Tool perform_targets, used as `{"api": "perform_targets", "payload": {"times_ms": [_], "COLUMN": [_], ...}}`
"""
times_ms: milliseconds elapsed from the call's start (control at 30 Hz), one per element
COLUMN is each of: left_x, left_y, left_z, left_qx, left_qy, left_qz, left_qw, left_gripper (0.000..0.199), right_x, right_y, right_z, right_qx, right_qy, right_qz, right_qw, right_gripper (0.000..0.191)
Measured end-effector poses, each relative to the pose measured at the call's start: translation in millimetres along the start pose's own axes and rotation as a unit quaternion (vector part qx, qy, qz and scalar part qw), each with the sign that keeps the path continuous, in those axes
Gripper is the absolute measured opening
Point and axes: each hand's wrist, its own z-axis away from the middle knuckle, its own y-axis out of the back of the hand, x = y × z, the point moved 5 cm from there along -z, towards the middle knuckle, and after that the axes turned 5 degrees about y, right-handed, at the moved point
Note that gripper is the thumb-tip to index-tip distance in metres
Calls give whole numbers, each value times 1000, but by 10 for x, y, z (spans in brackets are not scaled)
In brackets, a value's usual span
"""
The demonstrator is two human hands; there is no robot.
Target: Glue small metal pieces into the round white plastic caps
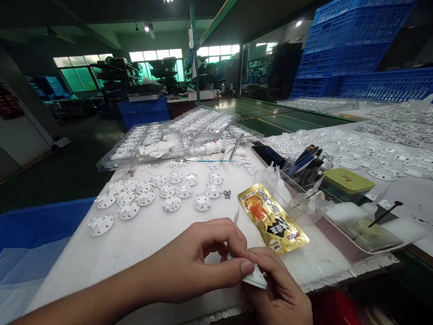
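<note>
Currently both hands meet over the table's near edge — left hand (196, 262) and right hand (280, 299) pinch one small white part (256, 279) between fingertips, both closed on it. Looks light, thin, rigid plastic; likely fiddly, so hold by the edges. Gold packet (272, 218) lies just beyond the grip — white discs (149, 197) further out, left.

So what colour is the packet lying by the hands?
Gold packet with orange and black printing; the head view shows it clearly.
</note>
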Motion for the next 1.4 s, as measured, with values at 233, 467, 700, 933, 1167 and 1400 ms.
{"api": "perform_targets", "payload": {"times_ms": [233,467,700,933,1167,1400], "left_x": [137,134,92,110,49,35], "left_y": [10,24,39,39,4,66], "left_z": [48,79,52,52,27,-7], "left_qx": [-17,-5,-16,-26,-8,-21], "left_qy": [-81,-99,-84,-77,-19,28], "left_qz": [-145,-203,-181,-177,-63,-34], "left_qw": [986,974,980,981,998,999], "left_gripper": [17,25,24,27,15,17], "right_x": [2,2,-35,36,46,73], "right_y": [-21,-20,2,4,14,24], "right_z": [9,-28,-66,-45,-21,-15], "right_qx": [15,-59,-98,-79,-38,-58], "right_qy": [-52,10,0,10,-38,-44], "right_qz": [-79,-51,-4,-45,-42,-63], "right_qw": [995,997,995,996,998,995], "right_gripper": [26,11,11,11,10,11]}}
